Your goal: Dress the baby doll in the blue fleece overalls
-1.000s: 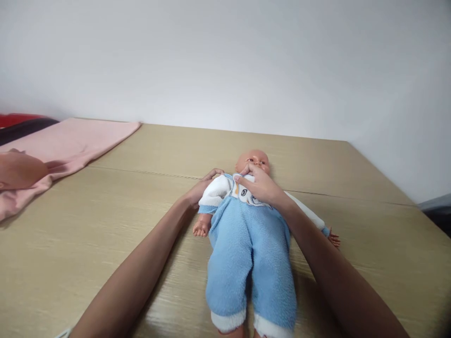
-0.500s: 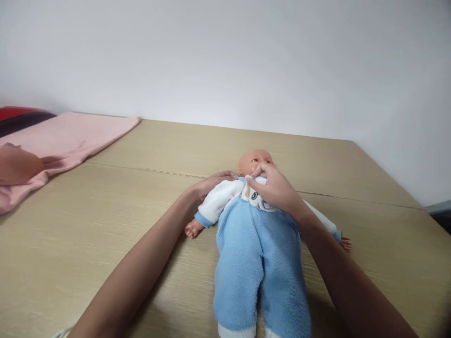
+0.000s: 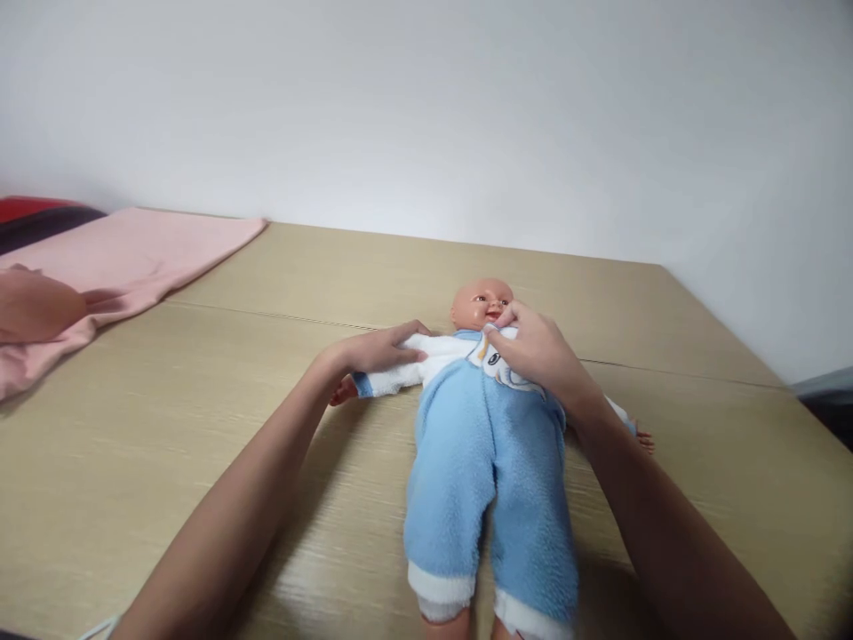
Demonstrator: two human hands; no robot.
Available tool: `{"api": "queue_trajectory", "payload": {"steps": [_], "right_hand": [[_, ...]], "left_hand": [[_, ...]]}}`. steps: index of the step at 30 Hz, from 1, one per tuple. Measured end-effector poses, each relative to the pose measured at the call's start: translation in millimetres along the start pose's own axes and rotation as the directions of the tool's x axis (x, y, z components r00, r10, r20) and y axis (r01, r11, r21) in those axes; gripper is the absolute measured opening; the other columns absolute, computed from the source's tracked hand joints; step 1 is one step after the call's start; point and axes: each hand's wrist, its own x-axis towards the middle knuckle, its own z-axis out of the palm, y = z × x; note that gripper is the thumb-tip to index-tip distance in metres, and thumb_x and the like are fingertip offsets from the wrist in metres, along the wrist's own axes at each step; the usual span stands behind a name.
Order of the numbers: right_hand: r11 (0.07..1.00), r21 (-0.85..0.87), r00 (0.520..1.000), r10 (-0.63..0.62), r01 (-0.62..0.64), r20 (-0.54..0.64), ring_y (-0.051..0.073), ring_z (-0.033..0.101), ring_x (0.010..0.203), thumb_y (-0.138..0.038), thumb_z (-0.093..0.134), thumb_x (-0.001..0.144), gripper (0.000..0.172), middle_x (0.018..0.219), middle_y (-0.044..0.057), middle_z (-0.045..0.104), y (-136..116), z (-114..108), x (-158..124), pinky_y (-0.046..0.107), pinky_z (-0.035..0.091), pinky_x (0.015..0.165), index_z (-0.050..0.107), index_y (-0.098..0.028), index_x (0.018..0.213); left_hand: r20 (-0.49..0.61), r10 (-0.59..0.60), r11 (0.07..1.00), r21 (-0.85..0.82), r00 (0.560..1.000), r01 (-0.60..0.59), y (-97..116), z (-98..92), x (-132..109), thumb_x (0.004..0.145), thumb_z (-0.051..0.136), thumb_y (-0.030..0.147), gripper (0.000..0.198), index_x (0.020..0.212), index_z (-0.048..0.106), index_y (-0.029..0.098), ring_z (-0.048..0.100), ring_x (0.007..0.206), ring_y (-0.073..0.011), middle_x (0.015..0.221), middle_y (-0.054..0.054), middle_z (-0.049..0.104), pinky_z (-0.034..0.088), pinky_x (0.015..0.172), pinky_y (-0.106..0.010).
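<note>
A baby doll lies on its back on the table, legs toward me. It wears a fleece outfit with light blue trousers, white sleeves and a printed animal face on the chest. My left hand is closed round the white sleeve on the doll's left-side arm in view, thumb below and fingers above. With thumb and fingertips, my right hand pinches the upper edge of the chest flap, just under the doll's chin. The doll's other arm is mostly hidden behind my right forearm.
A pink cloth lies on the left of the wooden table, with a rounded, skin-toned object on it. Something red and black shows behind. A white wall stands behind the table.
My left hand has moved left from beside the doll's neck onto its sleeve, and that arm now sticks out more sideways. My right hand has shifted slightly right, pulling the chest flap's edge along.
</note>
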Motion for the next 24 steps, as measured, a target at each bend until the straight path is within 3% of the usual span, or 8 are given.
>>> {"api": "queue_trajectory", "payload": {"steps": [7,10,12,16,19,21,24], "right_hand": [[0.998,0.011,0.998,-0.061,0.061,0.017,0.032,0.075,0.107,-0.034,0.076,0.094,0.015,0.108,0.006,0.083,-2,0,-5,0.041,0.049,0.091,0.064,-0.027,0.091],[0.997,0.039,0.995,-0.07,0.067,0.076,0.032,0.076,0.109,-0.04,0.077,0.094,0.017,0.113,0.005,0.083,-3,-7,-8,0.04,0.05,0.09,0.068,-0.028,0.099],[0.999,0.01,0.989,-0.043,0.042,0.143,0.034,0.076,0.105,-0.051,0.077,0.095,0.025,0.113,0.006,0.084,4,-16,-10,0.04,0.051,0.085,0.07,-0.028,0.103],[0.999,-0.041,0.975,-0.006,0.015,0.224,0.034,0.076,0.095,-0.063,0.071,0.096,0.035,0.101,0.007,0.084,39,-34,-16,0.04,0.053,0.078,0.075,-0.029,0.102],[0.987,-0.085,0.99,-0.133,0.137,0.052,0.033,0.074,0.092,-0.062,0.066,0.097,0.036,0.097,0.008,0.082,74,-42,-30,0.044,0.054,0.083,0.073,-0.027,0.096],[0.968,-0.141,0.97,-0.222,0.208,-0.094,0.034,0.074,0.093,-0.061,0.063,0.099,0.037,0.097,0.01,0.081,95,-46,-46,0.049,0.055,0.09,0.072,-0.025,0.097],[0.953,-0.184,0.94,-0.276,0.24,-0.201,0.038,0.074,0.105,-0.064,0.06,0.102,0.041,0.111,0.014,0.08,125,-55,-75,0.058,0.054,0.104,0.072,-0.025,0.108]], "left_hand": [[0.011,-0.015,0.995,0.095,1.0,0.014,-3,-1.5,3,0.1,0.059,0.068,0.059,0.147,0.061,0.033,0.07,0.128,-0.0326,0.145,-0.007,0.075,0.052,0.108,-0.042],[-0.079,-0.157,0.97,0.173,0.984,0.169,0,-1.3,2,0.092,0.062,0.082,0.071,0.14,0.065,0.03,0.074,0.119,-0.0365,0.14,-0.012,0.077,0.056,0.095,-0.043],[-0.159,-0.265,0.933,0.207,0.951,0.295,2,-0.4,1,0.085,0.064,0.089,0.08,0.134,0.067,0.026,0.076,0.11,-0.039,0.134,-0.017,0.079,0.057,0.082,-0.042],[-0.258,-0.329,0.887,0.246,0.908,0.391,6,3.6,1,0.084,0.068,0.087,0.082,0.133,0.068,0.022,0.076,0.106,-0.0406,0.129,-0.021,0.08,0.055,0.077,-0.042],[-0.329,-0.28,0.863,0.325,0.902,0.386,8,5.8,0,0.089,0.069,0.082,0.076,0.133,0.068,0.02,0.074,0.114,-0.0416,0.126,-0.021,0.08,0.054,0.093,-0.047],[-0.385,-0.194,0.845,0.402,0.902,0.353,11,6.2,-4,0.092,0.071,0.076,0.069,0.132,0.068,0.019,0.069,0.126,-0.0433,0.13,-0.02,0.078,0.05,0.107,-0.052],[-0.454,-0.027,0.833,0.483,0.891,0.272,25,9.1,-11,0.101,0.07,0.054,0.045,0.129,0.069,0.019,0.06,0.136,-0.0433,0.139,-0.019,0.073,0.046,0.115,-0.055]]}}
